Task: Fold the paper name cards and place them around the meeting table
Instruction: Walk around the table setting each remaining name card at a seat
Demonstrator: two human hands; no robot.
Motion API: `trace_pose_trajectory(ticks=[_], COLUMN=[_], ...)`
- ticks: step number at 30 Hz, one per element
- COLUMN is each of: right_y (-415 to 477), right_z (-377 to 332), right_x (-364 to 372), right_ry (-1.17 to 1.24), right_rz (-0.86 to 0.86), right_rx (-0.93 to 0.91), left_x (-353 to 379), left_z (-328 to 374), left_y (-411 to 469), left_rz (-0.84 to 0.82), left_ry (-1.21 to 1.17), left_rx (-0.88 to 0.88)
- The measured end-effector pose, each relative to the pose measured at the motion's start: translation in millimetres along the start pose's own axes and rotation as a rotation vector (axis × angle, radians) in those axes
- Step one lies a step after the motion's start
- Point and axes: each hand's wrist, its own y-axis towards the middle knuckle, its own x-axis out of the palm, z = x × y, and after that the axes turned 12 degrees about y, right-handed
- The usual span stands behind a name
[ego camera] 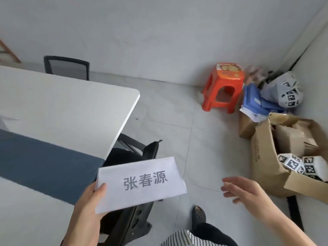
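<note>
white name card [142, 183], orange stool [222, 89], grey-blue table [53, 107]

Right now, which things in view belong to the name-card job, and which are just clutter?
Job: folded white paper name card, held in left hand; white meeting table with dark blue strip.
Lying about: orange plastic stool; brown cardboard box.

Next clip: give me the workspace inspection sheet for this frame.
Surface: white meeting table with a dark blue strip, at left.
Job's things: one folded name card, printed side up, held off the table.
Clutter: orange stool, blue bags, open cardboard box in the corner.
Hands: left hand grips the card; right hand open, empty.
Cables: black strip on floor by the box, unclear what.
Surroundings: black chairs at the table, tiled floor, white walls.
</note>
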Motion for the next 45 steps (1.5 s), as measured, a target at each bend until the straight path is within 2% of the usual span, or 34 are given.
trace_pose_trajectory(ticks=[7, 10, 15, 21, 24, 29, 32, 35, 37, 40, 43, 45], right_y=[121.5, 153.1, 179.8, 170.4, 168.6, 164.0, 167.3, 178.0, 185.4, 197.6, 211.4, 220.6], right_z=[-83.7, -113.8, -154.8, -215.7, -239.7, -254.5, -250.2, -241.1, -236.7, -233.4, -231.2, -227.7], right_x=[-4.8, 17.6, 80.1, 179.5, 239.7, 344.9, 398.2, 445.4, 478.7, 529.5, 582.0, 618.6], right_ry=[-0.201, -0.232, -0.313, -0.383, -0.565, -0.983, -1.07, -1.057, -1.078, -1.126, -1.165, -1.218], right_rz=[-0.285, -0.387, -0.567, -0.759, -0.913, -1.225, -1.286, -1.271, -1.223, -1.11, -1.005, -0.967], right_rx=[-0.052, -0.071, -0.095, -0.295, -0.443, -0.403, -0.394, -0.41, -0.5, -0.702, -0.896, -1.008], left_x=[41.7, 41.7, 23.7, -21.8, -46.2, -90.3, -117.8, -149.7, -173.5, -203.5, -214.9, -211.1], left_z=[16.1, 13.6, 9.1, 7.0, 9.8, 8.3, 0.0, -15.7, -39.9, -95.2, -148.3, -171.2], left_y=[17.1, 15.8, 20.5, 43.5, 57.5, 80.6, 95.2, 115.0, 134.9, 169.5, 196.8, 207.8], left_rz=[0.289, 0.434, 0.57, 0.633, 0.638, 0.615, 0.637, 0.719, 0.825, 0.951, 0.888, 0.826], left_ry=[-0.108, -0.156, -0.172, -0.23, -0.258, -0.23, -0.213, -0.186, -0.105, 0.28, 0.754, 0.942], left_rx=[-0.042, -0.075, -0.081, -0.042, -0.021, 0.058, 0.07, 0.099, 0.031, -0.276, -0.472, -0.516])
